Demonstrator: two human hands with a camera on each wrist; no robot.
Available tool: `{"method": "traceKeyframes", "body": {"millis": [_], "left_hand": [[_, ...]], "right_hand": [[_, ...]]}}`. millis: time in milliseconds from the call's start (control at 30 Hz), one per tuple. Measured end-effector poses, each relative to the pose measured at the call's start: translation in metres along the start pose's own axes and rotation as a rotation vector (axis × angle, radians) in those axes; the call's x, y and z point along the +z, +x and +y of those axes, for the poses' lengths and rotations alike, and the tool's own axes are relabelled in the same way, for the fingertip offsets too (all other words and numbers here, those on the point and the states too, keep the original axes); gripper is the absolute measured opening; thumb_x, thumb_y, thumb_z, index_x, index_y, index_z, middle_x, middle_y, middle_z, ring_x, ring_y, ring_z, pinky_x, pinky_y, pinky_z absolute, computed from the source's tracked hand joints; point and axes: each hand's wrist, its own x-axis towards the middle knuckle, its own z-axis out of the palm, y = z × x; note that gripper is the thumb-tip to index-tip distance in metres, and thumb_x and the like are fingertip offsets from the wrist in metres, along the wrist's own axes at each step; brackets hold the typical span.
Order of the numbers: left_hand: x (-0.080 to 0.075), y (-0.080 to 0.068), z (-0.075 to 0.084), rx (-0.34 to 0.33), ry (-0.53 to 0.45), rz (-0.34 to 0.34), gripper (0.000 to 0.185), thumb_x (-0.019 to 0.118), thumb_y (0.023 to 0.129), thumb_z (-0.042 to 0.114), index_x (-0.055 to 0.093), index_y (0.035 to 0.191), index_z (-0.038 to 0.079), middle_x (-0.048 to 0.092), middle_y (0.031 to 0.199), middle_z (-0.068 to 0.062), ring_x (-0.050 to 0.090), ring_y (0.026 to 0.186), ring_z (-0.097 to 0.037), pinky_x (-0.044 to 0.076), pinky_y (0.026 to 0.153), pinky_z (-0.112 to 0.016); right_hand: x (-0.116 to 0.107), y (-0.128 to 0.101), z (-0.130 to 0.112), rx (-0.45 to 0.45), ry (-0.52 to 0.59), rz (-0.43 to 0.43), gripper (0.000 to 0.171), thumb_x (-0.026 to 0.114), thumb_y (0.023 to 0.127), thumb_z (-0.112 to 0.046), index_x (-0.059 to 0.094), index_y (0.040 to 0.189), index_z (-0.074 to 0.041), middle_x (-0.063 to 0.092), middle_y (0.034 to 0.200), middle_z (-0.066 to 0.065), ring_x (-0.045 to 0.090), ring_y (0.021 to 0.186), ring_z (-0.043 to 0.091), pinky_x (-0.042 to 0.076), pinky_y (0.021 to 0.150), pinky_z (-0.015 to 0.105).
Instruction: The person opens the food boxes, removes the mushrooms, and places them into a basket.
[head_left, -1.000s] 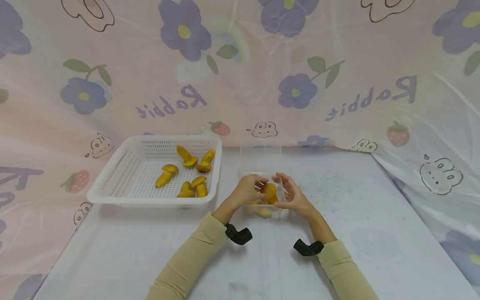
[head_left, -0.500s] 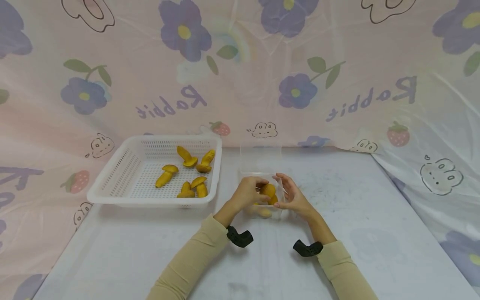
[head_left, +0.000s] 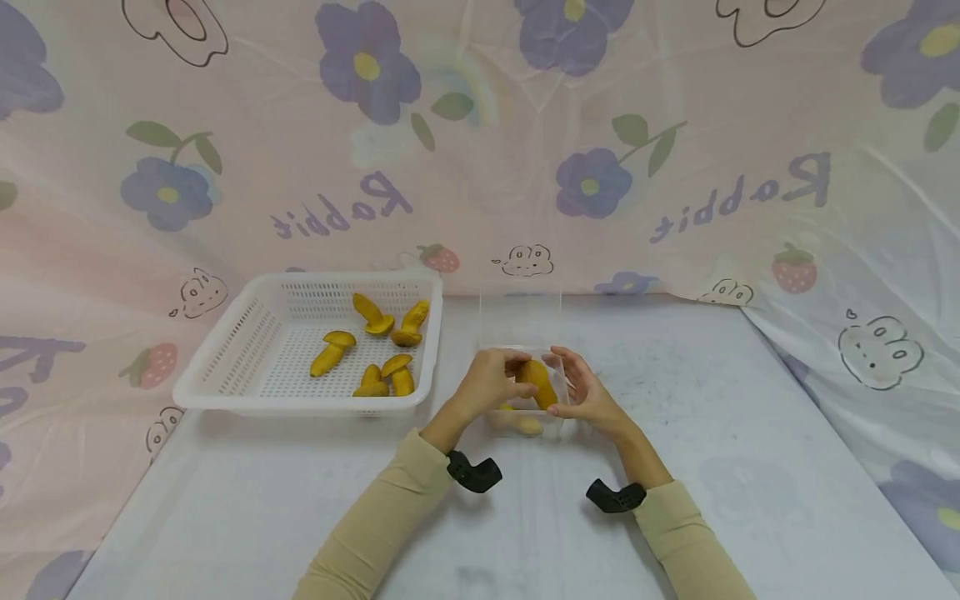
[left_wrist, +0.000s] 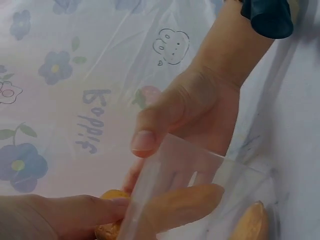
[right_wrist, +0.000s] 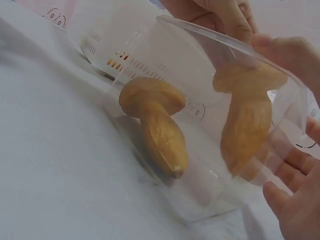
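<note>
A clear plastic box (right_wrist: 210, 32) stands on the table in front of me, its transparent lid (head_left: 521, 318) raised at the back. Curled over the box's left side, my left hand (head_left: 486, 385) pinches a yellow-brown mushroom (head_left: 538, 383) by its cap between thumb and fingers. That mushroom's stem (right_wrist: 245, 130) hangs down inside the box. Another mushroom (right_wrist: 160, 132) lies on the box floor, near the front wall. My right hand (head_left: 592, 393) grips the box's right side, thumb (left_wrist: 145, 142) at the rim and fingers along the outside.
To the left stands a white perforated basket (head_left: 225, 350) with several mushrooms (head_left: 333, 352), mostly toward its right side. A printed curtain (head_left: 480, 167) hangs behind the white table (head_left: 712, 450).
The mushroom in my left hand has turned, so more of its length shows in the head view. My left hand has shifted slightly; the right hand stays on the box.
</note>
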Motion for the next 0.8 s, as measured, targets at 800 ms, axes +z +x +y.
{"method": "traceKeyframes", "body": {"millis": [800], "left_hand": [[-0.029, -0.013, 0.005, -0.028, -0.171, 0.187, 0.047, 0.077, 0.080, 0.009, 0.062, 0.123, -0.005, 0.067, 0.121, -0.023, 0.069, 0.108, -0.032, 0.059, 0.087, -0.029]], "right_hand": [[0.001, 0.001, 0.000, 0.040, -0.006, 0.021, 0.097, 0.077, 0.080, -0.009, 0.011, 0.152, -0.002, 0.003, 0.162, 0.025, -0.002, 0.150, 0.045, 0.005, 0.117, 0.070]]}}
